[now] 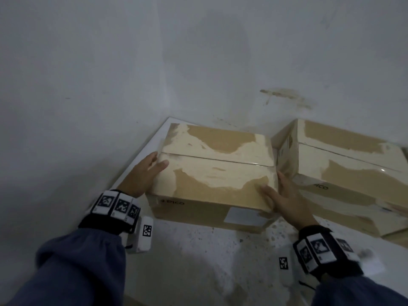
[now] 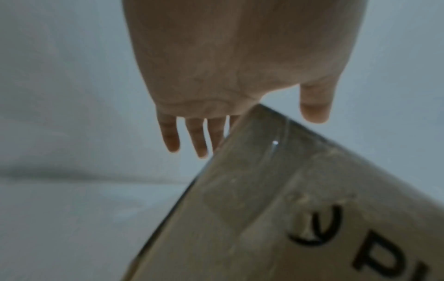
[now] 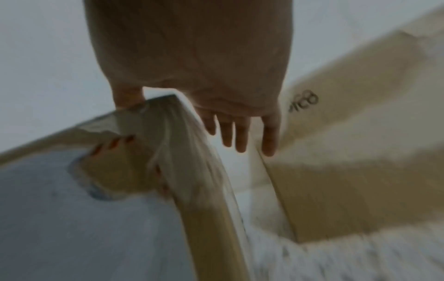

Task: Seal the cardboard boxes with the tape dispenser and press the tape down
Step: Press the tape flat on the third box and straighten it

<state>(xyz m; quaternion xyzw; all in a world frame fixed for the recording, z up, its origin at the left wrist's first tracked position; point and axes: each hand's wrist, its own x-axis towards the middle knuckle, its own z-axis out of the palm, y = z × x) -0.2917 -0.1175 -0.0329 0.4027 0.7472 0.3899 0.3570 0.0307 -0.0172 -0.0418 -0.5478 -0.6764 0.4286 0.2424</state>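
A brown cardboard box (image 1: 212, 173) with torn pale patches lies on the white table, flaps down, a seam across its top. My left hand (image 1: 152, 166) lies flat against its left end, thumb on the top. The left wrist view shows that hand (image 2: 240, 76) with straight fingers beside the box (image 2: 288, 209), where a glossy strip crosses the edge. My right hand (image 1: 282, 193) presses the right end, thumb on top. In the right wrist view its straight fingers (image 3: 240, 136) reach down between this box (image 3: 120, 209) and a second box (image 3: 348, 171). No tape dispenser is in view.
The second cardboard box (image 1: 353, 173) stands close on the right, with a narrow gap between the two. The white table (image 1: 198, 261) sits in a corner, with walls (image 1: 198, 62) just behind and to the left. The table's left edge runs near my left wrist.
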